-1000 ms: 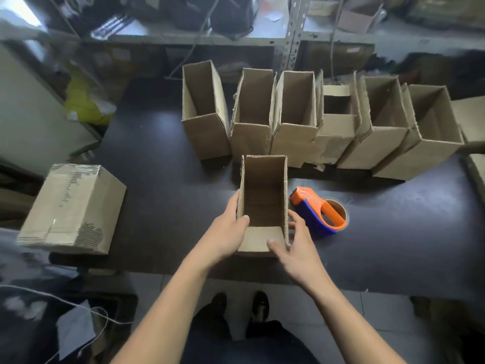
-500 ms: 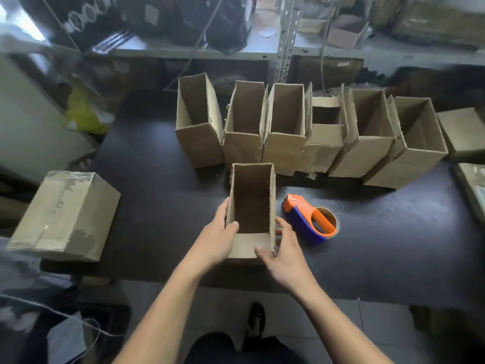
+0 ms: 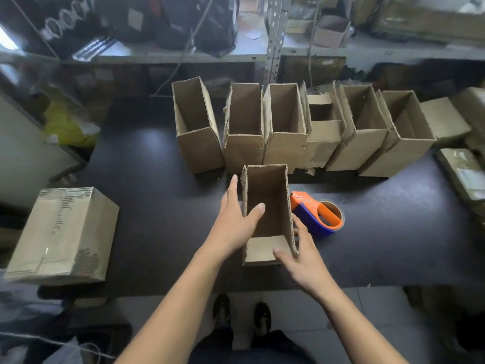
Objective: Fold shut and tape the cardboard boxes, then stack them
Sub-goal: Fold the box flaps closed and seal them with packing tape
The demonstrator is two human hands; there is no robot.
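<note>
An open cardboard box point(image 3: 265, 206) stands on the dark table point(image 3: 147, 206) right in front of me, its top flaps up. My left hand point(image 3: 236, 222) holds its left wall, thumb inside and straight fingers outside. My right hand point(image 3: 299, 256) holds the near right corner, thumb on the front flap and fingers along the right wall. An orange and blue tape dispenser point(image 3: 315, 216) lies just right of the box. A row of several open boxes point(image 3: 286, 127) stands behind it. A taped, shut box point(image 3: 63, 235) sits at the table's left edge.
Metal shelving point(image 3: 273, 43) with bags and small boxes runs behind the table. Flat cardboard pieces point(image 3: 462, 174) lie at the right edge. A yellow bag point(image 3: 63, 124) sits at far left. My feet point(image 3: 241, 313) show below the table's near edge.
My left hand has slid forward along the box's left wall and its fingers have straightened. The right hand stays at the near right corner. The view has tilted slightly.
</note>
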